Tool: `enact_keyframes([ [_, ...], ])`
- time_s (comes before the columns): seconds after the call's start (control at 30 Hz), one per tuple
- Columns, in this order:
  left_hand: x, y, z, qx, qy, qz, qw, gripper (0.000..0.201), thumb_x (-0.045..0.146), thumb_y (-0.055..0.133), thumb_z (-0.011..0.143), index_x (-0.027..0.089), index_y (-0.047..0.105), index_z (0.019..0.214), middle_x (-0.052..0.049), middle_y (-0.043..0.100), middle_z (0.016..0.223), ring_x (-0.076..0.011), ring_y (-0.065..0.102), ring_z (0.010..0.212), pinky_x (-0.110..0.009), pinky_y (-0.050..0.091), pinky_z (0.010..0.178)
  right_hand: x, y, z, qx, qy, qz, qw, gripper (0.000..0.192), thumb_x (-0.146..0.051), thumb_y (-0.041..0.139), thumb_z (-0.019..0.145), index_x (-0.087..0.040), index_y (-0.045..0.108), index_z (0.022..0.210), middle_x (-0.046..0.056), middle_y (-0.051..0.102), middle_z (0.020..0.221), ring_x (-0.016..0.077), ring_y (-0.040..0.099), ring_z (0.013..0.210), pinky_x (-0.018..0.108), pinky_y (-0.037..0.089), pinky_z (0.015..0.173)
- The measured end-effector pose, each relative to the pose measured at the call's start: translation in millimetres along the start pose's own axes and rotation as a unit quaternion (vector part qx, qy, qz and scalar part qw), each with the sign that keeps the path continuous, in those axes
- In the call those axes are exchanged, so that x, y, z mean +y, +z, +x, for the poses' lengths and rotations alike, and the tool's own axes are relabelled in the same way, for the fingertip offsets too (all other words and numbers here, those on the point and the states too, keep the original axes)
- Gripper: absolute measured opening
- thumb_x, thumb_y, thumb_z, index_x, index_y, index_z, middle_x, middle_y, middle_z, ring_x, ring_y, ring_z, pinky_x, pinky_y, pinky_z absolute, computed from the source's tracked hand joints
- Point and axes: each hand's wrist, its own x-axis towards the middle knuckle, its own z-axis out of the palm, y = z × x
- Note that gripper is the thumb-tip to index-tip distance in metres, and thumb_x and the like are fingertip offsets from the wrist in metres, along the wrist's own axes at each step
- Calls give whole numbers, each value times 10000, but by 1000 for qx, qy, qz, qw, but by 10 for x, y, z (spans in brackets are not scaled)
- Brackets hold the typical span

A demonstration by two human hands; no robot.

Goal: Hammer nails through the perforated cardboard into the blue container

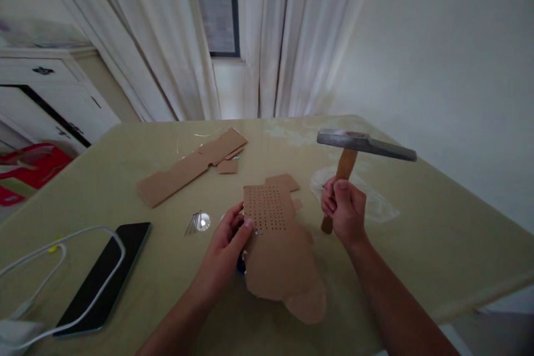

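My right hand (345,208) grips the wooden handle of a hammer (364,143), whose grey metal head is raised above the table to the right of the cardboard. My left hand (230,239) presses on the left edge of a brown cardboard piece (280,258) that lies flat on the table and carries a grid of small holes in its upper part. The thumb and fingers pinch at the lower left of that grid; whether they hold a nail I cannot tell. A bundle of nails (194,223) lies just left of my left hand.
A long cardboard strip (189,168) lies further back on the olive table (438,245). A black phone (106,275) and a white cable (62,245) sit at the front left. A clear plastic sheet (375,203) lies under the hammer. Curtains and a white cabinet stand behind.
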Motion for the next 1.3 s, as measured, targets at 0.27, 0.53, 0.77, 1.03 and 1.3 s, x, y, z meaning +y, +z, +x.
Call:
enact_keyframes([
  [0.27, 0, -61, -15, -25, 2, 69, 997, 492, 510, 831, 897, 266, 738, 1314, -121, 758, 1373, -322, 736, 1228, -432, 598, 1035, 68, 12, -9, 2, 39, -5, 999, 600, -769, 671, 966, -246, 526, 710, -94, 359, 519, 77, 319, 387, 215, 248, 355],
  [0.53, -16, -57, -26, -5, 2, 47, 999, 508, 494, 855, 878, 244, 729, 1302, -119, 780, 1287, -340, 727, 1262, -424, 600, 1028, 100, -7, 10, 7, 51, -11, 999, 593, -776, 660, 969, -250, 526, 729, -96, 358, 540, 77, 330, 391, 214, 266, 352],
  [0.77, 3, -82, -39, 7, -20, 26, 999, 517, 492, 872, 842, 241, 718, 1267, -111, 793, 1233, -333, 749, 1198, -389, 617, 928, 116, -17, 26, 16, 54, -7, 998, 588, -773, 682, 955, -255, 514, 735, -104, 359, 536, 75, 324, 383, 211, 277, 342],
  [1.03, -1, -24, -30, 34, -33, -6, 999, 584, 520, 887, 811, 233, 698, 1284, -107, 788, 1265, -313, 766, 1141, -354, 613, 860, 114, -14, 13, 12, 56, -16, 998, 593, -785, 662, 958, -259, 503, 736, -106, 351, 538, 76, 320, 379, 212, 276, 338],
  [1.3, -27, -30, -27, 70, -36, -23, 997, 657, 572, 902, 801, 267, 676, 1337, -79, 802, 1241, -259, 784, 1011, -302, 601, 779, 118, -15, 20, 16, 50, -9, 999, 592, -778, 686, 948, -253, 518, 730, -108, 359, 530, 71, 319, 374, 210, 276, 337],
])
